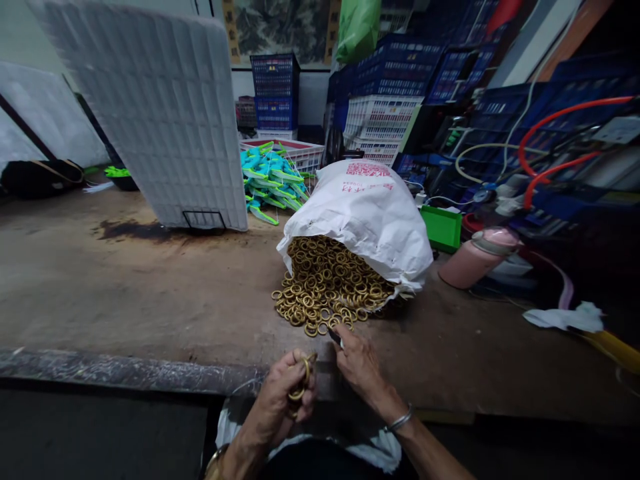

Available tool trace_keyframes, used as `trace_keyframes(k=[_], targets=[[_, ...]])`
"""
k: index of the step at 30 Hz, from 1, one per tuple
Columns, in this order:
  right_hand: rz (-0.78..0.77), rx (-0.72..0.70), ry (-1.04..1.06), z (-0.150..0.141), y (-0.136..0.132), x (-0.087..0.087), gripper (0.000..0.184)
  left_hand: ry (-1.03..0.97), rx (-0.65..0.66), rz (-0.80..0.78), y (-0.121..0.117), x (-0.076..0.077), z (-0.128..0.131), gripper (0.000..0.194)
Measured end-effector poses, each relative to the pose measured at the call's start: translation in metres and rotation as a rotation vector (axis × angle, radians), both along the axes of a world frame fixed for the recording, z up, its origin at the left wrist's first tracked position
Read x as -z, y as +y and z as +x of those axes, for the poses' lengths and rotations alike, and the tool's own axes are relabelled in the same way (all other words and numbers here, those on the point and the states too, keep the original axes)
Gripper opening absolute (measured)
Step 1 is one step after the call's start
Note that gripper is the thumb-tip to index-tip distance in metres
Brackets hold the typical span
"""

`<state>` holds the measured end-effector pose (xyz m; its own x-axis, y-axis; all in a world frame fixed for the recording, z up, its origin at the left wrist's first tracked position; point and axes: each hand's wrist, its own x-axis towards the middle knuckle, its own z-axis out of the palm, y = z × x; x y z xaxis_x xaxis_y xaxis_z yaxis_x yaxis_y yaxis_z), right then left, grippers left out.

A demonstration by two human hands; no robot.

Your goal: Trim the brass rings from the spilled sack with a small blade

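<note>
Before you on the worktop (215, 287) lies a sack (367, 207), mouth toward you, rings (327, 275) inside it and just in front. To its left stands a panel (165, 113); to its right are a tray (443, 228) and a bottle (467, 261); stacked crates (383, 120) stand behind it.

- Workbench (75, 280): brown, worn top spreading before you, with a dark stain (133, 230) toward your left.
- Rear wall (315, 97): pale, facing you, bearing a framed picture (283, 30) with yellowish side borders.
- Crates: a dark blue stack (274, 90) straight ahead of you; white crates (383, 120) to its right, beneath blue ones (395, 63).
- Light: dim, brighter to your left, deep shadow at far right.
</note>
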<state>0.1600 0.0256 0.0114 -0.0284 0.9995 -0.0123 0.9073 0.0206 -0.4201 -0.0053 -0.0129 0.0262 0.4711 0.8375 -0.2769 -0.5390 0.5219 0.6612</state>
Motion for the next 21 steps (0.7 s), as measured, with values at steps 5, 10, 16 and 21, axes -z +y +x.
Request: trace_keyframes(k=[5,10,16,21], targets=[[0.083,-0.064,0.014,-0.006,0.013,0.008,0.03,-0.068,-0.057,-0.15,0.006,0.01,-0.002,0.022],[0.051,-0.026,-0.083,-0.012,0.019,0.012,0.018,-0.029,-0.072,-0.143,0.006,0.013,-0.005,0.029],[0.03,-0.036,-0.174,-0.01,0.023,0.008,0.017,0.041,-0.061,-0.107,0.009,0.012,-0.002,0.025],[0.004,-0.086,-0.207,-0.006,0.026,0.006,0.019,0.01,-0.058,-0.143,0.011,0.007,-0.002,0.022]])
